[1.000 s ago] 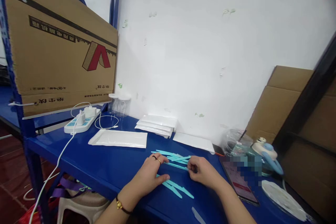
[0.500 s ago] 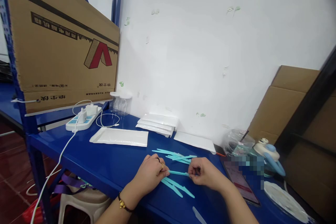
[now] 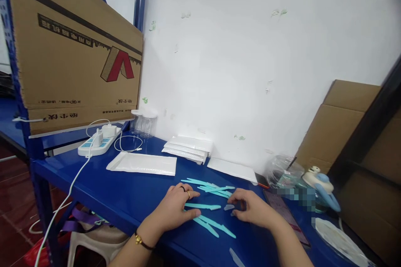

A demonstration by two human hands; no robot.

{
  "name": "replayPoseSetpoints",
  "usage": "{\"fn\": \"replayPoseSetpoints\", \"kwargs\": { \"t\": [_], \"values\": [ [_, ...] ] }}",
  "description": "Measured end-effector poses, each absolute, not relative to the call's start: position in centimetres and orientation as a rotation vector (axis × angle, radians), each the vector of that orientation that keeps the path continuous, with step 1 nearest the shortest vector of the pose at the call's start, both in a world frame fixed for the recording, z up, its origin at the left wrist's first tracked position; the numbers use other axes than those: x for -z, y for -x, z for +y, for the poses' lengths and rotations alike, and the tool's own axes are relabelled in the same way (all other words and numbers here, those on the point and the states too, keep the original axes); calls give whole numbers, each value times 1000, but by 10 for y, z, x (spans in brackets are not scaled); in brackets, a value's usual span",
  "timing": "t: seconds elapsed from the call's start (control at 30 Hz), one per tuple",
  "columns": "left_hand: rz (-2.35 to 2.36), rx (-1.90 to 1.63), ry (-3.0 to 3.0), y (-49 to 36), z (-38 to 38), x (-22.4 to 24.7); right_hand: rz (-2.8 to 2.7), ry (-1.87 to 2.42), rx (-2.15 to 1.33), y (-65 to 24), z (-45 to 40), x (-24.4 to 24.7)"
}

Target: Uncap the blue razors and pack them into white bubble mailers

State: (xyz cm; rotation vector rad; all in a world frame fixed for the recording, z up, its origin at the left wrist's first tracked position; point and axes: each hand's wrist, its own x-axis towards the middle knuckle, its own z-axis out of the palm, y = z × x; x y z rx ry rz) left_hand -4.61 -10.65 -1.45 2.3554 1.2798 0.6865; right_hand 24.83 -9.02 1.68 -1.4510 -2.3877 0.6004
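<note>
A turquoise eyebrow razor [image 3: 205, 207] lies on the blue table, between the parted thumb and fingers of my left hand [image 3: 177, 208]. That hand is open and rests beside the razor's handle end. My right hand [image 3: 253, 208] has its thumb and fingers apart, with the fingertips around the right end of a small translucent cap [image 3: 229, 207]. A gap separates this cap from the razor's tip. Two more turquoise razors [image 3: 216, 224] lie nearer me, their handle ends partly behind my left thumb. Beyond my hands, several razors [image 3: 208, 186] are heaped together.
Another translucent cap [image 3: 236, 257] lies near the front edge. White padded envelopes [image 3: 188, 147] are stacked by the wall, with others [image 3: 142, 163] lying flat. A power strip [image 3: 100, 144] stands left; a phone-like device [image 3: 286, 217] and a glass jug [image 3: 319, 187] are right.
The translucent cap has come away from the razor's tip. My left hand has opened and let go of the razor; the fingers of my right hand have spread apart.
</note>
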Motion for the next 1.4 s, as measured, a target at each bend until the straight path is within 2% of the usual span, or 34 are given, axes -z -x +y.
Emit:
{"fn": "replayPoseSetpoints", "kwargs": {
  "t": [0.27,0.67,1.13,1.4],
  "values": [
    [1206,-612,-2356,43,-109,12,-2457,1565,-905,-251,-105,-19],
    [1266,-657,-2314,50,-106,11,-2450,1698,-821,-240,-117,-20],
    [1081,-555,-2525,33,-115,24,-2428,1721,-738,-240,-111,-18],
    [1310,-627,-2557,6,-82,-8,-2479,1495,-666,-229,-112,-24]
  ]
}}
